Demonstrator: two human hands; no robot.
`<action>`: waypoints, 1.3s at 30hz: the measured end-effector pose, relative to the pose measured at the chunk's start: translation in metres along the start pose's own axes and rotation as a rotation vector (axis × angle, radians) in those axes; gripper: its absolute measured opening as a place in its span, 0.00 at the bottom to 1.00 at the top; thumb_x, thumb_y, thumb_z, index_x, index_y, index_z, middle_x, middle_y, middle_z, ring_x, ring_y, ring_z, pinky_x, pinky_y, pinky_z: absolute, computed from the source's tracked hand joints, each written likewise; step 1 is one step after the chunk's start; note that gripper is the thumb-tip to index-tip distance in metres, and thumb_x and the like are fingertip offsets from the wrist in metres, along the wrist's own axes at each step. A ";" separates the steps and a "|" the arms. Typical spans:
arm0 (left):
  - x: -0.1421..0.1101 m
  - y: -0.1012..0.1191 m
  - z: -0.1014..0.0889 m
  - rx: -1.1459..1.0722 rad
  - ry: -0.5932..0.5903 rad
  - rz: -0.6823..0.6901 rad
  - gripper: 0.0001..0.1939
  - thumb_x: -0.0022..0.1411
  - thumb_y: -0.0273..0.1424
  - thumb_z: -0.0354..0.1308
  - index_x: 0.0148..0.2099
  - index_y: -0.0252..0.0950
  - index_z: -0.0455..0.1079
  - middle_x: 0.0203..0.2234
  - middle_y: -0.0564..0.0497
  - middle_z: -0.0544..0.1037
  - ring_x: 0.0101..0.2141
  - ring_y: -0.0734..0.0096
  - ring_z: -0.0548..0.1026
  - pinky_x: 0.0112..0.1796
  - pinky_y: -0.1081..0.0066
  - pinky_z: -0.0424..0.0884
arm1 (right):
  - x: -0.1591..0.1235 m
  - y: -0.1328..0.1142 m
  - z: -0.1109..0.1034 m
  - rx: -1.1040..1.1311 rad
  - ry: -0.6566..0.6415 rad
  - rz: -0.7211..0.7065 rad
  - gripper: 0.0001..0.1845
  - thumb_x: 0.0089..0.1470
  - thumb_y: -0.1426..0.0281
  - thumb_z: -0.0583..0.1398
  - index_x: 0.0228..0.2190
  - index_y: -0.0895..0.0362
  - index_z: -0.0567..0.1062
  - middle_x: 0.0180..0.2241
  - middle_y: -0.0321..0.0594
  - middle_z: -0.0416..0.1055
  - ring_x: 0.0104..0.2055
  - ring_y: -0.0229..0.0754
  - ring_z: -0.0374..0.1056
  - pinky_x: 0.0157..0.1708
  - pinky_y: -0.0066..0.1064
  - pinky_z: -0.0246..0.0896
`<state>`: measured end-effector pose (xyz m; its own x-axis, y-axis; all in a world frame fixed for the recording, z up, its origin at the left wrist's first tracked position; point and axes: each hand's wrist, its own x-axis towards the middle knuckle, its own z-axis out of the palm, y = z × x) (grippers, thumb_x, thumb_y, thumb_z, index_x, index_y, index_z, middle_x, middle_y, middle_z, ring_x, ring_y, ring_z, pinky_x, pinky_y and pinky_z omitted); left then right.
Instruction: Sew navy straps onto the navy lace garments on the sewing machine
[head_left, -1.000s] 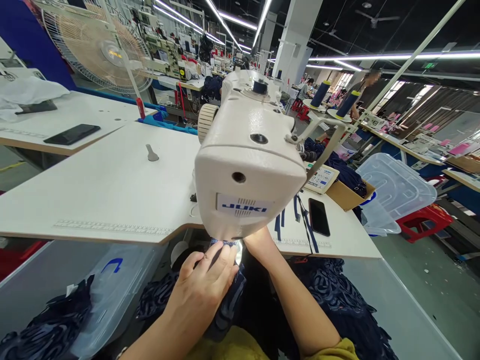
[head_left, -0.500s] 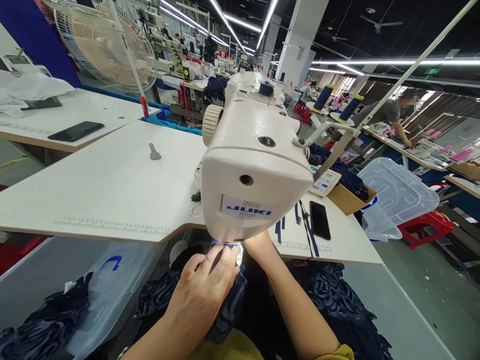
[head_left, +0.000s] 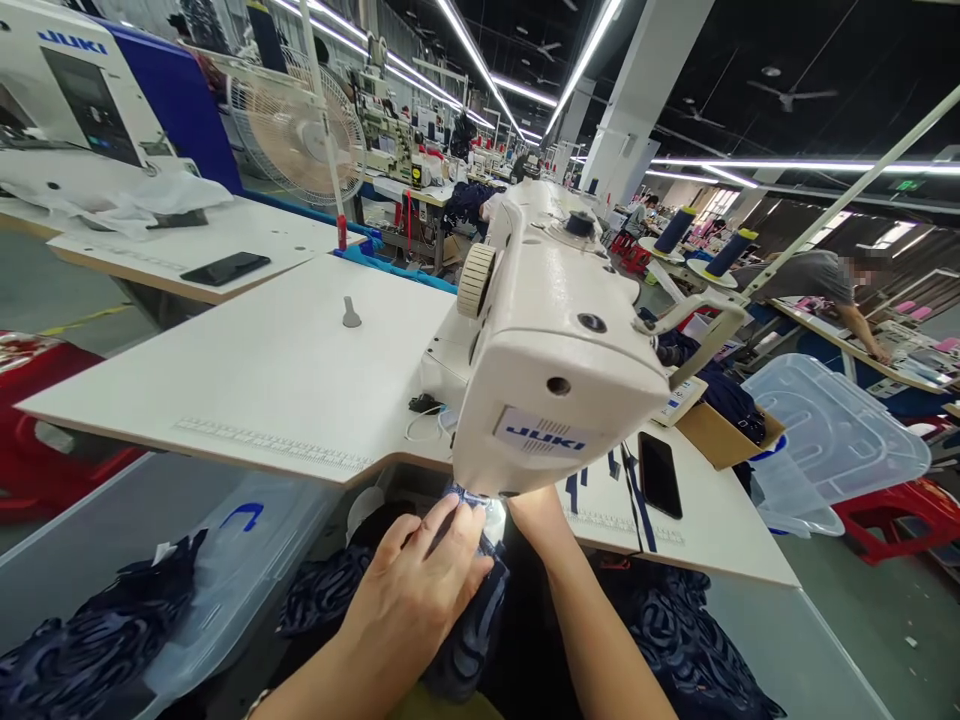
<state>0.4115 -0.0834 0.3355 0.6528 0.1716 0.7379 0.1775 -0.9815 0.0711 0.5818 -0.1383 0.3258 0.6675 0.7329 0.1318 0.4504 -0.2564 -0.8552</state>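
Observation:
A white sewing machine (head_left: 570, 400) marked JUKI stands in front of me, its head leaning over the table's near edge. My left hand (head_left: 431, 565) is closed on a piece of dark navy patterned fabric (head_left: 474, 625), its fingertips just below the machine head. The fabric hangs down from there toward my lap. Behind the lower right corner of the head is my right hand (head_left: 538, 512); its fingers are hidden, so their hold is not visible. Light shines on the spot between both hands, where the needle area is covered by the head.
The white table (head_left: 285, 370) bears a small grey metal piece (head_left: 351, 313) and, at right, a black phone (head_left: 660, 475) beside navy strips (head_left: 640, 500). Navy fabric piles lie below in a clear bin (head_left: 255, 570) and at right (head_left: 682, 640). A person (head_left: 817, 280) works farther back.
The view has swung left and tilted, so the machine and table appear farther right. My hands stay at the fabric by the needle area, with the left hand's fingers slightly shifted.

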 end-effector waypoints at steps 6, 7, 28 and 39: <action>-0.002 0.000 0.000 -0.055 -0.015 0.005 0.14 0.66 0.30 0.53 0.52 0.38 0.69 0.44 0.50 0.79 0.46 0.65 0.75 0.46 0.64 0.59 | 0.000 -0.010 -0.002 0.041 -0.002 -0.090 0.15 0.52 0.69 0.55 0.41 0.54 0.74 0.38 0.44 0.76 0.41 0.47 0.70 0.43 0.38 0.65; -0.002 -0.001 0.001 -0.068 -0.011 0.003 0.14 0.66 0.30 0.53 0.53 0.39 0.69 0.44 0.51 0.79 0.46 0.66 0.75 0.47 0.65 0.58 | -0.001 -0.012 -0.002 0.053 0.002 -0.089 0.15 0.52 0.69 0.55 0.42 0.54 0.74 0.38 0.44 0.76 0.42 0.47 0.70 0.44 0.38 0.65; 0.001 0.001 0.013 -0.072 0.060 0.018 0.14 0.66 0.29 0.52 0.53 0.38 0.69 0.43 0.52 0.80 0.44 0.65 0.75 0.46 0.62 0.57 | -0.003 -0.017 -0.002 0.081 0.045 -0.016 0.09 0.51 0.70 0.56 0.34 0.56 0.75 0.36 0.44 0.76 0.37 0.45 0.71 0.40 0.34 0.66; 0.001 -0.001 0.011 -0.074 0.047 0.029 0.13 0.66 0.30 0.51 0.52 0.37 0.70 0.44 0.52 0.79 0.44 0.67 0.75 0.46 0.63 0.57 | -0.005 -0.014 0.000 0.034 0.085 -0.040 0.12 0.50 0.67 0.55 0.32 0.57 0.77 0.32 0.45 0.77 0.36 0.46 0.71 0.39 0.35 0.67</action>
<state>0.4200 -0.0816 0.3295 0.6212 0.1401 0.7710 0.1030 -0.9900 0.0968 0.5722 -0.1380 0.3371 0.6976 0.6860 0.2070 0.4585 -0.2053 -0.8646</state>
